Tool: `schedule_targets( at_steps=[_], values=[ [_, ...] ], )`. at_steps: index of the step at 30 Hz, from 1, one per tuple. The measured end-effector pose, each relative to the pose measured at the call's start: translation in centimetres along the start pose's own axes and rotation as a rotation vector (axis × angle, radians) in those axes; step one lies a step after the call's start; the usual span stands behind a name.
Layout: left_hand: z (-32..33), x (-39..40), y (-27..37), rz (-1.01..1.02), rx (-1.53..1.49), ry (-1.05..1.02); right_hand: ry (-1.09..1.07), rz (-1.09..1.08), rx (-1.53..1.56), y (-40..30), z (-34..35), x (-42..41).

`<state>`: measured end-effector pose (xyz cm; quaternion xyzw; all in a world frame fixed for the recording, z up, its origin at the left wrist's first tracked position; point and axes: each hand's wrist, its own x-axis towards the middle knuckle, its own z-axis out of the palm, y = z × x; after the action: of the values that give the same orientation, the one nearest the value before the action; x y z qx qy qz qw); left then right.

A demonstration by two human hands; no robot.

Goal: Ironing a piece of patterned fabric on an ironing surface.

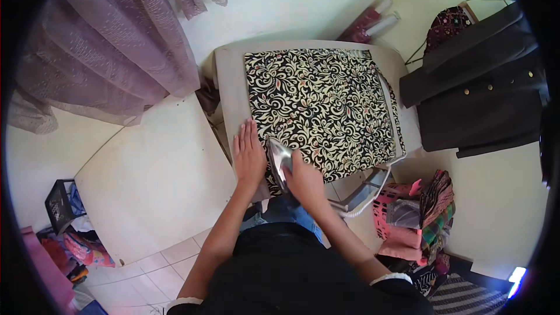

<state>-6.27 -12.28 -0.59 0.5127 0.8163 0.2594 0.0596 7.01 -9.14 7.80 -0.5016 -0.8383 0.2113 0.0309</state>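
Observation:
A black garment or cloth with a cream floral pattern (323,105) lies spread on a padded ironing board (232,78). My right hand (305,179) grips the handle of an electric iron (279,157), whose shiny tip points away from me at the cloth's near left edge. Its soleplate faces the cloth; whether it touches cannot be told. Flat on the left edge of the cloth and board rests my left hand (250,153), fingers extended, just left of the iron. A pale cord (380,186) runs past the board's near right side.
Folded clothes (402,223) are piled at the lower right. A dark buttoned jacket (477,96) hangs at the right, and mauve curtains (113,39) at the upper left. A white panel (153,175) stands left of the board. Two rolls (372,22) lean behind it.

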Motion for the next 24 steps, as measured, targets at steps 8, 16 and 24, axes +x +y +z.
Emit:
schedule_targets(
  at_steps=[8, 16, 24],
  values=[
    [-0.6, -0.2, 0.3, 0.15, 0.105, -0.103, 0.154, 0.039, 0.041, -0.2, 0.1, 5.9],
    [0.0, 0.4, 2.2, 0.196, 0.11, -0.193, 0.249, -0.025, 0.04, 0.7, -0.8, 13.3],
    [-0.5, 0.3, 2.8, 0.138, 0.129, -0.223, 0.08, 0.297, 0.014, 7.3, -3.8, -1.2]
  ],
)
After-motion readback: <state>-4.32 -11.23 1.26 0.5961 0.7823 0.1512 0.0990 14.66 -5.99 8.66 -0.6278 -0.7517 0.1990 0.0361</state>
